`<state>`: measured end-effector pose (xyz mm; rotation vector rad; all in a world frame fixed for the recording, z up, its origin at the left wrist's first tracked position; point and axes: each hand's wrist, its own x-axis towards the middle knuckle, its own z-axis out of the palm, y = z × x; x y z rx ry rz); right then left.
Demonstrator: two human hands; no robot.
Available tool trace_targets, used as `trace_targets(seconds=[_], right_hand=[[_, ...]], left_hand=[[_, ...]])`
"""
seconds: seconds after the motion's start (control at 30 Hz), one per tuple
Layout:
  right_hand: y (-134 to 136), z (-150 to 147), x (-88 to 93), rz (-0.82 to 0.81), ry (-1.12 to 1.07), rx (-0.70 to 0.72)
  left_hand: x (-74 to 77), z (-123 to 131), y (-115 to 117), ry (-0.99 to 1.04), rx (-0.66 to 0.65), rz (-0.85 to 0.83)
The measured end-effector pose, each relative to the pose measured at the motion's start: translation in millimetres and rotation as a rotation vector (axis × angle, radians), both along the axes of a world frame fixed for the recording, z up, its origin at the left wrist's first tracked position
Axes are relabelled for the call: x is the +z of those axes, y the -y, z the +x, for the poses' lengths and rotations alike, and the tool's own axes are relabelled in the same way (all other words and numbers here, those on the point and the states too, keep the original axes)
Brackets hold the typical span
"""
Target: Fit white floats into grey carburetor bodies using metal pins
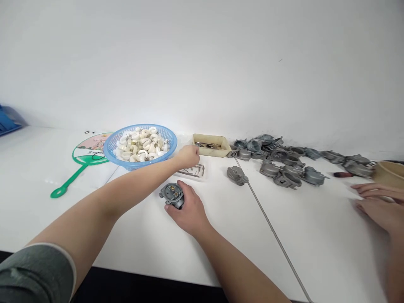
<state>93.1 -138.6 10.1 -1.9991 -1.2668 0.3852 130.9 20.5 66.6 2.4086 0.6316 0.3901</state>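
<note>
A grey metal carburetor body [172,192] is in the grip of my right hand [191,212], its open side with small brass parts facing up. My left hand [188,155] reaches across above a small see-through tray [202,176] that holds slim metal pins. Its fingers are closed, and whatever they may hold is hidden. Just behind that hand stands a cream plastic bin [217,152] with small dark parts inside. Off to the right lies a loose grey carburetor part [237,175], beside a long thin metal rod [273,229].
A blue basket [109,148] of white ring-shaped parts stands left, beside a green-handled fan [67,185]. Several grey carburetor bodies [277,155] are heaped along the wall. Another person's hands [381,202] rest at the far right near a tan container [389,173].
</note>
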Motion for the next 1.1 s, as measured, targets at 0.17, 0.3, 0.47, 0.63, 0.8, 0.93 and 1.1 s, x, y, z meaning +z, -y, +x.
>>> trace_targets(seconds=[0.17,0.3,0.47,0.63,0.8,0.93,1.1], right_hand=[[-0.9,1.0,-0.5,0.008,0.006,0.01],[-2.6,1.5,0.1,0.013,0.001,0.019],[-4.5,2.8,-0.1,0.005,-0.014,-0.002],[-4.4,3.9,-0.8,0.055,-0.017,0.001],[-0.7,8.3,-1.7,0.096,-0.01,0.041],[5.0,15.5,-4.6,0.146,-0.072,0.101],[11.3,26.2,-9.3,0.188,-0.206,0.019]], left_hand=[[18.7,-41.5,12.3,0.197,0.028,-0.386],[21.3,-90.6,20.4,0.248,0.01,-0.578],[2.5,-138.0,14.0,0.212,0.067,-0.61],[-29.1,-156.8,4.0,0.168,0.16,-0.502],[-54.3,-155.0,7.1,0.193,0.153,-0.307],[-61.1,-149.6,7.7,0.244,0.137,-0.155],[-63.4,-145.8,5.9,0.253,0.088,-0.086]])
